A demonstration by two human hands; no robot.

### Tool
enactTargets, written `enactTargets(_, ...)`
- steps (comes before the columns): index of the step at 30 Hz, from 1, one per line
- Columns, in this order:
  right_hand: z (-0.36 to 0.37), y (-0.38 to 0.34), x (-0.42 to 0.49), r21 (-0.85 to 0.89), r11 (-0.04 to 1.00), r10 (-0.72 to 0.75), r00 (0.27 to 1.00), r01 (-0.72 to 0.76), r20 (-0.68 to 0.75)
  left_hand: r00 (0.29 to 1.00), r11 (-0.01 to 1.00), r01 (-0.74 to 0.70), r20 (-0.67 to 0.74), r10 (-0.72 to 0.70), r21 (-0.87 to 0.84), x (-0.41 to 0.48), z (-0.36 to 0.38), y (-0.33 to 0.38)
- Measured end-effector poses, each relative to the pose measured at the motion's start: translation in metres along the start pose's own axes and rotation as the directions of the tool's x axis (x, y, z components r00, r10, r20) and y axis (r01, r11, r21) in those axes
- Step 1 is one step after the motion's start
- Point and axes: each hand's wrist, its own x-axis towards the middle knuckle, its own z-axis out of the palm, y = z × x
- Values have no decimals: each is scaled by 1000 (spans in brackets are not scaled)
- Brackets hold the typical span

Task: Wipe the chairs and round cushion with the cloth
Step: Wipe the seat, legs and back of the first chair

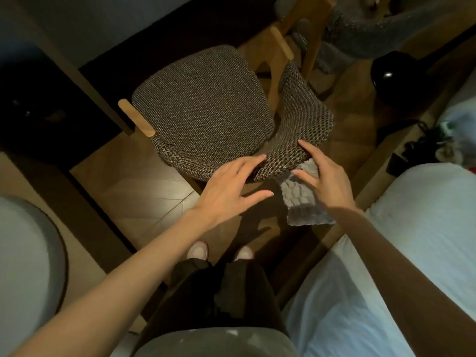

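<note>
Chair point(203, 104) on herringbone wood floor point(144, 191), dim room, perhaps bed point(425, 228) alongside

A wooden floor point(144, 194) laid in a herringbone pattern fills the middle, lit brightest at centre left. Along the right lies a bed point(425, 228) with white bedding, beside a wooden ledge carrying a tangle of dark cables point(422, 145). A glossy black round object point(391, 73) sits at the upper right. Dark furniture point(38, 106) stands at the left. Below, dark trousers point(219, 287) end in white shoes point(198, 249).
</note>
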Motion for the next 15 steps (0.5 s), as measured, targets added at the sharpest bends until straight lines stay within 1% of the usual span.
enactTargets(4,-12,17,20,-27,999,-35,997,37,76,998,996,63,0,-63,60,8,13,8)
enactTargets(7,-13,31,36,-61,997,-38,990,46,135,994,985,110,-38,-106,136,17,28,16)
enactTargets(9,-8,38,43,-80,996,-31,989,43,143,990,972,132,-68,-120,194,24,38,20)
enactTargets(12,-1,42,53,-69,995,-58,984,71,169,980,945,182,-134,-150,273,32,47,23)
enactTargets(15,1,46,59,-20,991,-128,974,134,189,970,926,207,-188,-153,317,32,53,25)
